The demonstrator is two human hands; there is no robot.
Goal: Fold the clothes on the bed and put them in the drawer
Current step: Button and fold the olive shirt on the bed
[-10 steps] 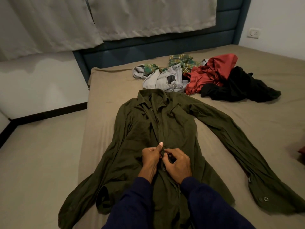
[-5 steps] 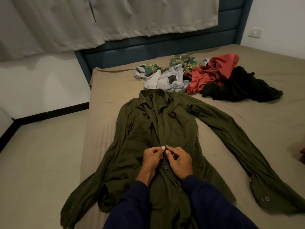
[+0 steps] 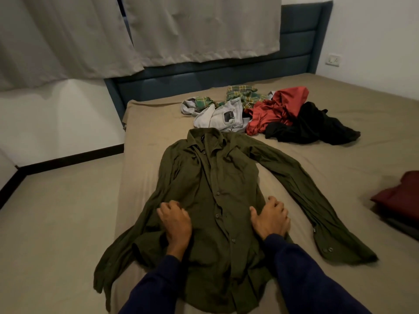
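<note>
A dark olive shirt (image 3: 217,200) lies face up and buttoned on the tan bed (image 3: 340,168), collar toward the far end, hem toward the near edge. The left hand (image 3: 174,220) sits on the shirt's left side at about waist height, its fingers curled down into the cloth where the body meets the left sleeve; it seems to bunch or grip the fabric, though the fingertips are tucked under and cannot be seen. The right hand (image 3: 271,217) rests on the shirt's right edge at the same height, thumb spread toward the button line, fingers bent over the side seam and gripping the cloth there. Both forearms wear dark blue sleeves (image 3: 301,275) that cover the lower hem of the shirt.

The shirt's right sleeve stretches out to the right across the bed, its cuff near the right edge. The left sleeve is folded back and hangs partly over the left side of the mattress, so its end is hard to follow.

At the far end lies a heap of clothes: a green plaid piece (image 3: 244,96), a pale grey garment (image 3: 222,117), a red one (image 3: 274,109) and a black one (image 3: 315,125), overlapping so their shapes cannot be made out. A dark red folded item (image 3: 401,200) is cut off at the right edge. No drawer is visible.
</note>
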